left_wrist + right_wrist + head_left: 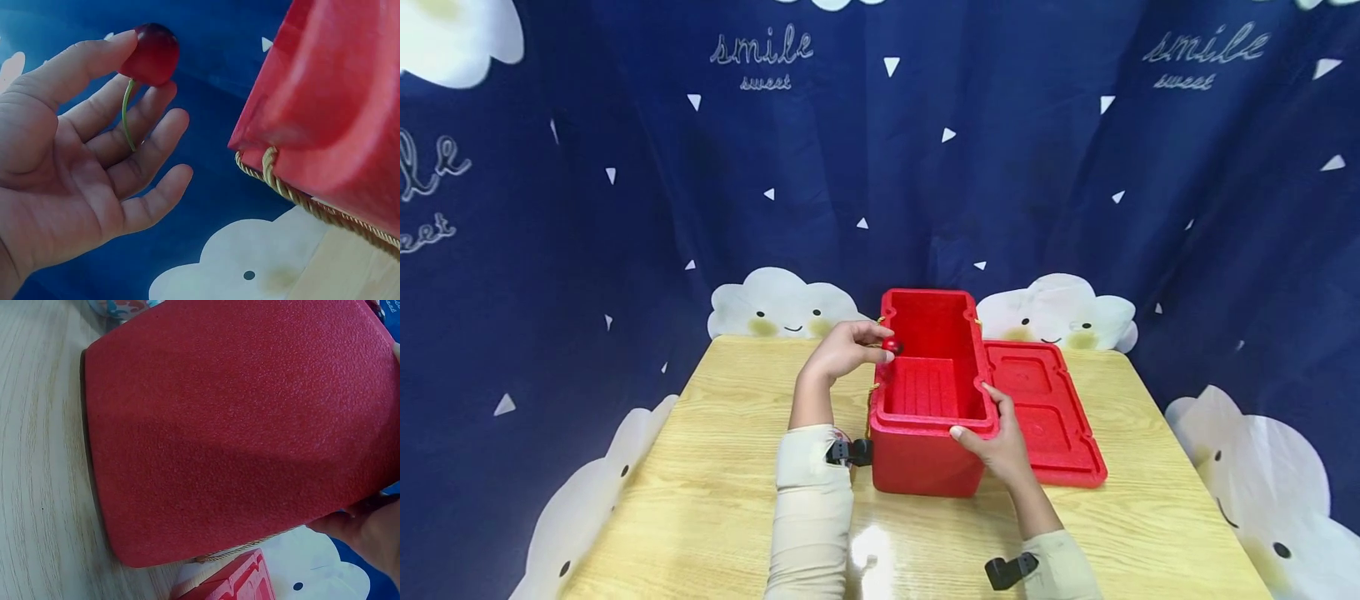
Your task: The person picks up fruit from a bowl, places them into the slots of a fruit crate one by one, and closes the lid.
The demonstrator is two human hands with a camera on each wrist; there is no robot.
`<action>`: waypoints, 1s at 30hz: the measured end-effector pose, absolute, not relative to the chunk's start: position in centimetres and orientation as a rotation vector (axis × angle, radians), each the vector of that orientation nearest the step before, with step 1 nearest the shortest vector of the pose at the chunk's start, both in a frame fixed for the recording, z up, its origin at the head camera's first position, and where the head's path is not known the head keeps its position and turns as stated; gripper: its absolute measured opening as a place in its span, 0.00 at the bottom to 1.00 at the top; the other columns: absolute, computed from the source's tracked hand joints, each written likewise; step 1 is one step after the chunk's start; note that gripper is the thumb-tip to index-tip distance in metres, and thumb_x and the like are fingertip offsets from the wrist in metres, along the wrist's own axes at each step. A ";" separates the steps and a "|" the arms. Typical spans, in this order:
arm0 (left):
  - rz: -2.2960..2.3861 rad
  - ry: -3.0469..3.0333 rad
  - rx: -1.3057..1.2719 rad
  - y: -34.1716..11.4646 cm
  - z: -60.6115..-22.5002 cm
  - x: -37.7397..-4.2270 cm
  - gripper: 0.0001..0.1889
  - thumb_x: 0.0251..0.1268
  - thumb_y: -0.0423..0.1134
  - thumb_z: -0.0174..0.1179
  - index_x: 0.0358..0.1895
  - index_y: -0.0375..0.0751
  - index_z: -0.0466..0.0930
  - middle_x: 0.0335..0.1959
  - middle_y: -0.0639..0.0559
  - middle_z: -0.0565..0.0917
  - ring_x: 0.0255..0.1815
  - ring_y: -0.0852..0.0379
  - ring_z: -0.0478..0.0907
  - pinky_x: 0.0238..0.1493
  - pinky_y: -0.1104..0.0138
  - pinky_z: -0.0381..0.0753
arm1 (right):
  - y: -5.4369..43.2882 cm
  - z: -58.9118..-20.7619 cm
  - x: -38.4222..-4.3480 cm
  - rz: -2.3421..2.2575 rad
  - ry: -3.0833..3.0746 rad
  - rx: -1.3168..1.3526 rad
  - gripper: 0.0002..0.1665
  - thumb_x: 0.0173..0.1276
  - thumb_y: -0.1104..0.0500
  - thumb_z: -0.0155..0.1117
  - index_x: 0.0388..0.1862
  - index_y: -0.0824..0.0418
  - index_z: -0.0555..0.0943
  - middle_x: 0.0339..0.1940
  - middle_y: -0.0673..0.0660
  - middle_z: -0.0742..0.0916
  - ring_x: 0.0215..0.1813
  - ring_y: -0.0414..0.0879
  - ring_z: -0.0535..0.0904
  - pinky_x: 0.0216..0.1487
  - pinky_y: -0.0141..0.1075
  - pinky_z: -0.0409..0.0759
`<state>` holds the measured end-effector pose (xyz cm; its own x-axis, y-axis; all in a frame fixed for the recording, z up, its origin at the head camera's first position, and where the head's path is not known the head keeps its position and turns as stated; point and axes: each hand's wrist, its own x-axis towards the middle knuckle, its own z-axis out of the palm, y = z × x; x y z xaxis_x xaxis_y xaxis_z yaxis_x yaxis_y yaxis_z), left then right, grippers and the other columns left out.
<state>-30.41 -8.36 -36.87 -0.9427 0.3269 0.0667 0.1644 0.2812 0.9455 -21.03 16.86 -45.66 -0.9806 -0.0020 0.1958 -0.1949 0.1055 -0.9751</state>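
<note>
A red open-topped foam box (925, 462) stands on the wooden table, and I see no objects on the visible part of its floor. My left hand (841, 354) pinches a dark red cherry (892, 345) between thumb and fingers at the box's left rim. In the left wrist view the cherry's green stem (126, 115) hangs down before the fingers, which are spread loosely. My right hand (1006, 446) grips the box's near right corner, thumb on the front rim. The right wrist view shows mostly the box's red end wall (237, 437), with part of that hand at its edge.
The red lid (1045, 421) lies flat on the table right of the box. Gold rope (300, 197) runs along the box's side. A colourful patterned thing (119, 307), mostly hidden, sits beyond the box. A dark blue curtain (865, 167) hangs behind the table.
</note>
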 end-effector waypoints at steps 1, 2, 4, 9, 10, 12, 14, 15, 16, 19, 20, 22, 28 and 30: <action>1.741 2.389 0.473 -8.2 -36.8 -30.6 0.18 0.51 0.30 0.66 0.49 0.32 0.79 0.36 0.45 0.83 0.38 0.52 0.79 0.42 0.62 0.77 | 16.9 -45.6 -21.0 2.000 -2.220 0.195 0.46 0.52 0.69 0.70 0.67 0.68 0.56 0.61 0.68 0.69 0.57 0.63 0.69 0.45 0.30 0.76; 1.737 2.381 0.481 -8.1 -36.7 -30.7 0.18 0.51 0.30 0.66 0.49 0.32 0.79 0.36 0.45 0.83 0.38 0.52 0.79 0.42 0.62 0.77 | 17.0 -45.7 -21.0 2.003 -2.215 0.197 0.46 0.52 0.69 0.70 0.67 0.68 0.56 0.62 0.68 0.69 0.57 0.64 0.68 0.45 0.29 0.75; 1.720 2.381 0.488 -7.8 -36.5 -31.0 0.18 0.51 0.30 0.66 0.48 0.33 0.80 0.36 0.45 0.83 0.38 0.52 0.78 0.41 0.63 0.77 | 17.2 -45.8 -21.1 2.016 -2.202 0.203 0.46 0.52 0.69 0.70 0.67 0.67 0.56 0.62 0.68 0.68 0.58 0.66 0.67 0.46 0.29 0.75; 1.631 2.387 0.476 -7.3 -36.3 -31.8 0.18 0.51 0.33 0.66 0.49 0.35 0.80 0.37 0.49 0.83 0.39 0.53 0.76 0.42 0.59 0.75 | 17.8 -47.4 -21.9 2.024 -2.198 0.202 0.47 0.52 0.68 0.71 0.68 0.63 0.57 0.63 0.67 0.69 0.58 0.64 0.68 0.45 0.30 0.76; 1.622 2.368 0.474 -7.2 -36.3 -32.0 0.18 0.52 0.33 0.66 0.49 0.35 0.80 0.38 0.49 0.83 0.39 0.53 0.76 0.44 0.58 0.75 | 17.9 -47.8 -22.1 2.022 -2.199 0.195 0.47 0.51 0.67 0.72 0.68 0.62 0.57 0.63 0.66 0.69 0.58 0.64 0.68 0.45 0.31 0.76; 1.606 2.333 0.462 -7.0 -36.4 -32.4 0.19 0.53 0.33 0.65 0.50 0.34 0.80 0.39 0.49 0.83 0.41 0.53 0.76 0.46 0.57 0.75 | 18.0 -48.5 -22.4 2.014 -2.208 0.185 0.48 0.51 0.66 0.72 0.68 0.59 0.57 0.63 0.64 0.69 0.58 0.61 0.69 0.45 0.32 0.76; 1.588 2.311 0.440 -6.8 -36.4 -32.9 0.19 0.53 0.33 0.65 0.50 0.35 0.80 0.39 0.49 0.84 0.41 0.53 0.77 0.46 0.57 0.76 | 18.0 -48.8 -22.6 2.008 -2.213 0.187 0.48 0.52 0.64 0.73 0.68 0.57 0.57 0.63 0.63 0.69 0.58 0.60 0.69 0.45 0.33 0.77; 1.583 2.300 0.424 -6.7 -36.4 -33.1 0.19 0.53 0.33 0.65 0.50 0.35 0.80 0.39 0.48 0.84 0.41 0.53 0.77 0.46 0.57 0.76 | 17.9 -48.9 -22.7 2.008 -2.214 0.194 0.48 0.52 0.64 0.73 0.68 0.57 0.57 0.63 0.63 0.69 0.58 0.60 0.69 0.45 0.34 0.77; 1.575 2.298 0.406 -6.7 -36.4 -33.3 0.18 0.53 0.33 0.65 0.50 0.36 0.80 0.39 0.49 0.84 0.41 0.53 0.76 0.46 0.57 0.76 | 17.9 -48.9 -22.8 2.008 -2.212 0.200 0.48 0.52 0.63 0.73 0.68 0.57 0.57 0.63 0.63 0.69 0.58 0.60 0.68 0.46 0.34 0.77; 1.569 2.271 0.375 -6.4 -36.4 -33.8 0.18 0.52 0.34 0.65 0.50 0.38 0.81 0.40 0.50 0.83 0.42 0.52 0.75 0.46 0.55 0.75 | 17.8 -48.8 -22.8 2.016 -2.207 0.208 0.48 0.52 0.64 0.73 0.68 0.57 0.57 0.63 0.64 0.69 0.58 0.62 0.68 0.46 0.34 0.77; 1.575 2.254 0.370 -6.2 -36.4 -34.0 0.19 0.52 0.34 0.66 0.50 0.39 0.81 0.41 0.50 0.83 0.43 0.52 0.75 0.47 0.54 0.74 | 17.8 -48.8 -22.8 2.020 -2.208 0.205 0.48 0.52 0.64 0.72 0.68 0.57 0.56 0.63 0.64 0.69 0.58 0.62 0.68 0.46 0.34 0.77; 1.586 2.227 0.365 -5.9 -36.4 -34.1 0.19 0.51 0.35 0.66 0.49 0.40 0.81 0.43 0.50 0.82 0.45 0.51 0.74 0.49 0.52 0.73 | 17.8 -48.5 -22.7 2.024 -2.216 0.192 0.48 0.52 0.65 0.72 0.68 0.58 0.57 0.62 0.65 0.69 0.58 0.63 0.68 0.46 0.33 0.76; 1.602 2.199 0.371 -5.0 -36.3 -34.6 0.19 0.49 0.37 0.68 0.49 0.42 0.81 0.43 0.51 0.82 0.47 0.51 0.75 0.44 0.59 0.76 | 17.7 -46.6 -21.8 2.010 -2.250 0.212 0.46 0.51 0.67 0.71 0.66 0.63 0.57 0.61 0.69 0.69 0.57 0.63 0.69 0.45 0.32 0.76; 1.609 2.183 0.378 -4.7 -36.3 -34.8 0.20 0.49 0.36 0.68 0.49 0.42 0.81 0.43 0.51 0.82 0.47 0.51 0.75 0.43 0.61 0.77 | 17.6 -46.1 -21.5 2.006 -2.263 0.224 0.46 0.52 0.67 0.71 0.66 0.64 0.56 0.62 0.70 0.68 0.57 0.64 0.68 0.45 0.32 0.76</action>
